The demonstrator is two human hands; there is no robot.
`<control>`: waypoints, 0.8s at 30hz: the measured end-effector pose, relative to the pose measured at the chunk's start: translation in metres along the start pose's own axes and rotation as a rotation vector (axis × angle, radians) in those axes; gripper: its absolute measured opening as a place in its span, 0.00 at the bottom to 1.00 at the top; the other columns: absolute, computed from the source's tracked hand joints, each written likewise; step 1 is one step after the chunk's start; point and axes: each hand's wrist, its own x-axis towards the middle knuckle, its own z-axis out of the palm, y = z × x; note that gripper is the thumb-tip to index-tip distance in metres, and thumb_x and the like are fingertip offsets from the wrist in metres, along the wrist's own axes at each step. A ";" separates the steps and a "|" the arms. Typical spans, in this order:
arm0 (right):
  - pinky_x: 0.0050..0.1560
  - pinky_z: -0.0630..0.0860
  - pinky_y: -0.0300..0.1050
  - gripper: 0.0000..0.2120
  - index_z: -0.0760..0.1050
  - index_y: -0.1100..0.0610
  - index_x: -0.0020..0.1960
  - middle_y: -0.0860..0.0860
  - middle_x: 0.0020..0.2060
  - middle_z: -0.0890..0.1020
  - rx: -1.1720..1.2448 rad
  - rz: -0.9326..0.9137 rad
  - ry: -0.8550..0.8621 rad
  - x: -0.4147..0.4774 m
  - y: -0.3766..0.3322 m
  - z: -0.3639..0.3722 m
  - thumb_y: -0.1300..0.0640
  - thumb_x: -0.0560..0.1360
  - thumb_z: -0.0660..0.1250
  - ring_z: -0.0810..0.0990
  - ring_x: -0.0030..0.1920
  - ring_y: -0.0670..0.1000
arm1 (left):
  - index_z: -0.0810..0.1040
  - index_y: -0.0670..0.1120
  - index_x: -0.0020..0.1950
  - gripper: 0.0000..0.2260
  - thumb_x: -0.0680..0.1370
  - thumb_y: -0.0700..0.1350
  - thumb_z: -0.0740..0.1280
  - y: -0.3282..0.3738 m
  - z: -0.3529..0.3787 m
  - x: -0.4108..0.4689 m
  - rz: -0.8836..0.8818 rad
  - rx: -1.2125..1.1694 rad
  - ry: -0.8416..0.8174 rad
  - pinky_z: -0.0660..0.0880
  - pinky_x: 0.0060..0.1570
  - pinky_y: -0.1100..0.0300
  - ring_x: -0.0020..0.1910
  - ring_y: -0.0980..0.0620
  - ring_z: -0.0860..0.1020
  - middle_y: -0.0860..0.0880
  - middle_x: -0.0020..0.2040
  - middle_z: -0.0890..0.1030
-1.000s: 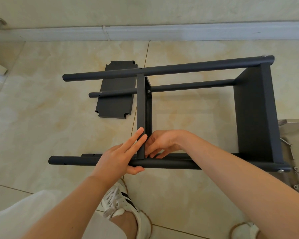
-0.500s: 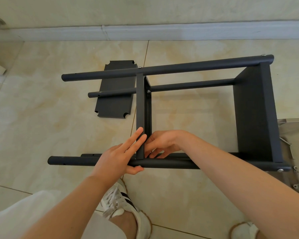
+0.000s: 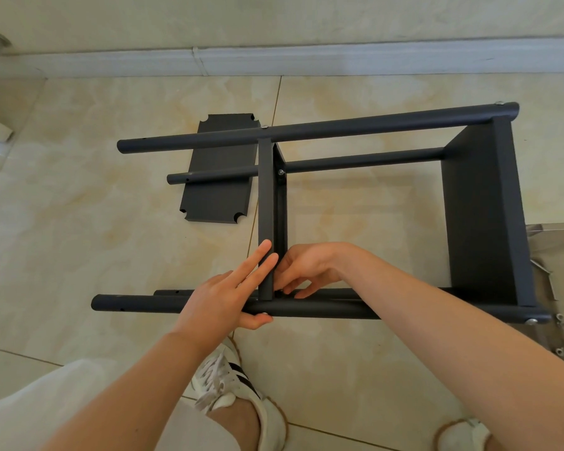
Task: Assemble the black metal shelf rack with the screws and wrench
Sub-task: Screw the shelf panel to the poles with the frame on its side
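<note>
The left hand (image 3: 222, 294) braces the rack (image 3: 372, 125) on the floor (image 3: 79, 222): straight fingers (image 3: 261, 259) on the middle shelf (image 3: 266, 190), thumb under the near pole (image 3: 137, 303). The right hand (image 3: 302, 268) curls at their joint, grip contents hidden. If the shelf slips, holes could misalign.

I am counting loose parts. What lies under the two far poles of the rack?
A black shelf panel lies flat on the floor below both poles. The poles hide two strips of it.
</note>
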 end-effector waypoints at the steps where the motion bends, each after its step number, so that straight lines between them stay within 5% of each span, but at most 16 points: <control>1: 0.55 0.80 0.48 0.04 0.84 0.54 0.46 0.48 0.45 0.86 -0.010 0.006 0.008 0.000 0.000 0.000 0.59 0.76 0.71 0.81 0.54 0.49 | 0.72 0.42 0.73 0.45 0.60 0.54 0.84 0.000 0.000 0.000 0.003 0.002 0.003 0.78 0.33 0.63 0.33 0.54 0.78 0.44 0.75 0.70; 16: 0.54 0.78 0.45 0.08 0.82 0.59 0.53 0.51 0.44 0.83 0.006 0.063 0.002 -0.003 -0.002 0.005 0.59 0.74 0.72 0.79 0.47 0.51 | 0.65 0.46 0.75 0.49 0.60 0.55 0.84 -0.003 0.005 -0.002 0.012 0.011 0.030 0.76 0.32 0.65 0.33 0.56 0.76 0.46 0.76 0.69; 24: 0.52 0.79 0.44 0.03 0.84 0.55 0.47 0.50 0.45 0.84 0.007 0.038 0.010 -0.004 -0.002 0.002 0.60 0.76 0.71 0.80 0.51 0.49 | 0.64 0.46 0.75 0.49 0.60 0.55 0.84 -0.001 0.004 -0.001 0.015 0.011 0.034 0.78 0.32 0.63 0.33 0.55 0.77 0.46 0.76 0.68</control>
